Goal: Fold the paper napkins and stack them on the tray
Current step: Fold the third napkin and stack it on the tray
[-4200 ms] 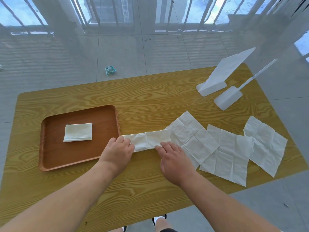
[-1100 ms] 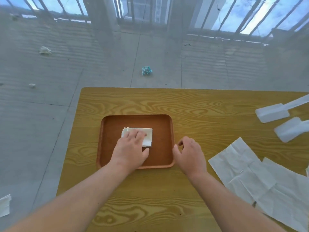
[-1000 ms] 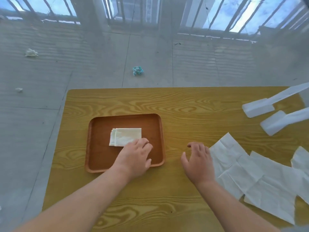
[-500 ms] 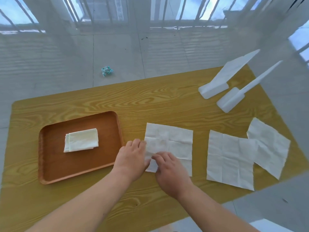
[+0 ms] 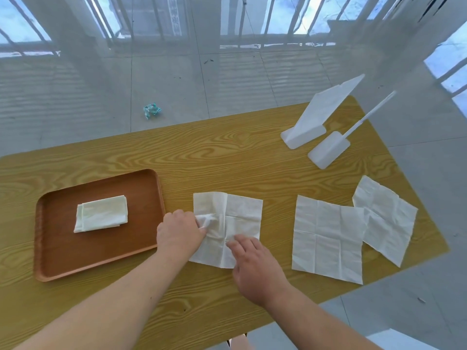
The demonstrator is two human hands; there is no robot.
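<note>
Item: open napkin (image 5: 227, 228) on counter (image 5: 227, 157), 3 o'clock of tray (image 5: 156, 198); left hand (image 5: 178, 234) pinching its edge, right hand (image 5: 252, 263) flat, unclenched; fold beginning; next, likely crease in half.

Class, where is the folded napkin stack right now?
In the head view, the folded napkin stack lies inside the wooden tray, on the table's left side, left of both hands.
</note>
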